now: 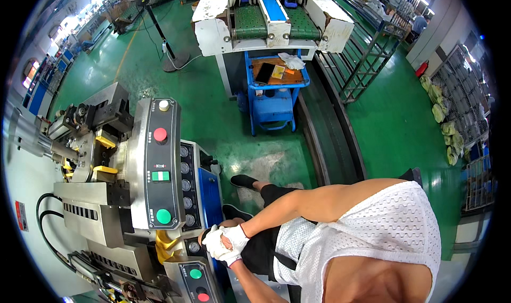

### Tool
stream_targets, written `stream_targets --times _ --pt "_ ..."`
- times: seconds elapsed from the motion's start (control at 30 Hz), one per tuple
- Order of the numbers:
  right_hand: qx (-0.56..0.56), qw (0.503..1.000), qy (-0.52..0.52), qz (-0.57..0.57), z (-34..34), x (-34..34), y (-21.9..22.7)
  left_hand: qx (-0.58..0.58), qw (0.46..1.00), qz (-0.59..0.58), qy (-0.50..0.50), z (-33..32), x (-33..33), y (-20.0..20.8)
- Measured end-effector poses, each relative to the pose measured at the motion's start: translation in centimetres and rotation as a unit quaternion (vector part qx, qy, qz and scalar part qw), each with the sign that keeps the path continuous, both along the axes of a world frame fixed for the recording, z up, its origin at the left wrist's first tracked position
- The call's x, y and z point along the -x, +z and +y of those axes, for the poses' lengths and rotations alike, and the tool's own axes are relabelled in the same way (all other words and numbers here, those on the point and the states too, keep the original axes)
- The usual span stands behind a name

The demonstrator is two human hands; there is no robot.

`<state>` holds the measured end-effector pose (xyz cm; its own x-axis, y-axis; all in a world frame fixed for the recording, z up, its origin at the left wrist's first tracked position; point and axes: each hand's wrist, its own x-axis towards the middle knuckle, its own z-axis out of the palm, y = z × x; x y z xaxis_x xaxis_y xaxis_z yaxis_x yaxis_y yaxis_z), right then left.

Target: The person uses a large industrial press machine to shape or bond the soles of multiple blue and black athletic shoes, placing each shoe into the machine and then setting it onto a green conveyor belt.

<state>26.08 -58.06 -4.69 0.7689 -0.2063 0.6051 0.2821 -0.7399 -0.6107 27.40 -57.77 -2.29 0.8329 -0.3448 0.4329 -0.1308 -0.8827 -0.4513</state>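
I see both gloved hands, left hand (215,243) and right hand (234,238), clasped together empty beside the machine's control panel (161,164); no workpiece handled yet.

Your left hand (217,243) and right hand (233,238) (both in white gloves) are clasped together low in front of you, fingers (223,258) curled around each other. Your right forearm runs bare and bent from the shoulder; the left rises from below.

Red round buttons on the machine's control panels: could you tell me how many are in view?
2: one red button near the top of the tall black panel, one on the lower panel at the picture's bottom edge. Others may be hidden.
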Motion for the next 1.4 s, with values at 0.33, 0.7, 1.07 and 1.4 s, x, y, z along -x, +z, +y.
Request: stream_targets --times 0.33,0.7,1.07,1.4 --pt "-0.027 0.999 0.028 -0.004 0.5 -0.5 -0.2 0.025 1.000 -0.001 -0.004 0.6 -1.2 -3.0" --pt "0.067 0.982 0.090 0.149 -2.1 1.5 0.8 -0.012 0.933 0.195 -0.302 3.9 -4.2 -7.5" --pt "0.019 0.994 0.069 0.085 -0.6 0.7 0.5 -0.006 0.990 -0.046 -0.133 3.3 -2.8 -12.7" --pt "0.030 0.994 0.056 0.084 -2.3 1.7 -0.1 0.006 0.975 0.071 -0.210 1.8 -2.3 -11.3"
